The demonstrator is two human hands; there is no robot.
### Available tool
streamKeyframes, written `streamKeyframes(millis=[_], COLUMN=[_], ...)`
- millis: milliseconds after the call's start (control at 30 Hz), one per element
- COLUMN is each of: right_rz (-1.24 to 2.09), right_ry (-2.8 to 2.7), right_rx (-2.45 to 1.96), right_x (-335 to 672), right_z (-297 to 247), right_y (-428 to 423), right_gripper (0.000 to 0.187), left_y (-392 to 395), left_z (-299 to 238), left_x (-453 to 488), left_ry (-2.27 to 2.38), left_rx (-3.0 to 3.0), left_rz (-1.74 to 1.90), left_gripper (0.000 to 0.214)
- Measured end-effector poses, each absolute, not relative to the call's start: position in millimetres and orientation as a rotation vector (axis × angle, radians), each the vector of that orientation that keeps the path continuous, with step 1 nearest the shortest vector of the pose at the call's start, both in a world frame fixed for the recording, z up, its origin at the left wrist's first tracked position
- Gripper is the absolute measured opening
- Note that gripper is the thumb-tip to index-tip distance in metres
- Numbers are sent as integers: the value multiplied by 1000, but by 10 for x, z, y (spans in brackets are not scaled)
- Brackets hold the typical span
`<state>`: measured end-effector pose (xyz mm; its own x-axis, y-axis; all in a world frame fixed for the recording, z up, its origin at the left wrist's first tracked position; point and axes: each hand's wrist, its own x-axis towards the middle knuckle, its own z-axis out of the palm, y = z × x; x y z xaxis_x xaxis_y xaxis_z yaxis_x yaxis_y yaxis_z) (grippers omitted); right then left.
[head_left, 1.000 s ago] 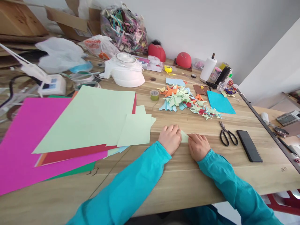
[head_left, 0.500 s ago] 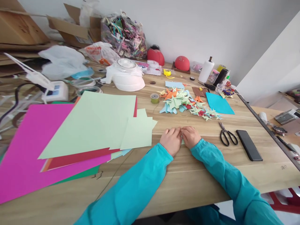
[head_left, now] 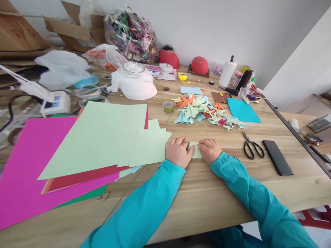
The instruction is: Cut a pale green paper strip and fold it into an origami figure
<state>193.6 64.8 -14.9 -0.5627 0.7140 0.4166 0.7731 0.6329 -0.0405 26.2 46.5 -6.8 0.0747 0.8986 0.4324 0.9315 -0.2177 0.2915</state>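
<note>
Between my hands a small piece of pale green paper lies on the wooden table; parts of it are covered by my fingers. My left hand rests on its left side, thumb pressed on the paper, fingers bent. At the right edge, the fingertips of my right hand pinch the same sheet. Just left of my left hand are small pale green squares. Folded paper cranes in green, orange, blue and red are heaped beyond my hands.
Large coloured sheets are stacked at left. Black-handled scissors and a phone lie at right. A blue sheet is beside the cranes, a thread spool left of them. Bags, boxes and a white glue bottle stand behind.
My left hand has moved left, away from my right hand, so more of the pale green paper between them shows. My right hand has stayed nearly in place. The view has shifted slightly.
</note>
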Motion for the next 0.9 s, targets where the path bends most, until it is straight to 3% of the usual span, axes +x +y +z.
streamKeyframes(millis=[167,300,533,900], right_rz=[-188,-250,-259,-228], right_ry=[-2478,-2492,-2540,-2536], right_rx=[-1181,-1148,-1108,-1131], right_x=[1925,1908,1876,1894], right_z=[-135,-139,-108,-93], right_y=[625,626,626,634], right_gripper=[23,23,22,25], left_y=[498,490,400,544], left_z=[-123,-132,-77,-185], left_x=[246,285,369,266], left_ry=[-1921,-1893,-1625,-1957], left_rx=[-2320,-2378,-2553,-2407], left_rz=[-970,-1111,-961,-1064], left_gripper=[17,21,30,28])
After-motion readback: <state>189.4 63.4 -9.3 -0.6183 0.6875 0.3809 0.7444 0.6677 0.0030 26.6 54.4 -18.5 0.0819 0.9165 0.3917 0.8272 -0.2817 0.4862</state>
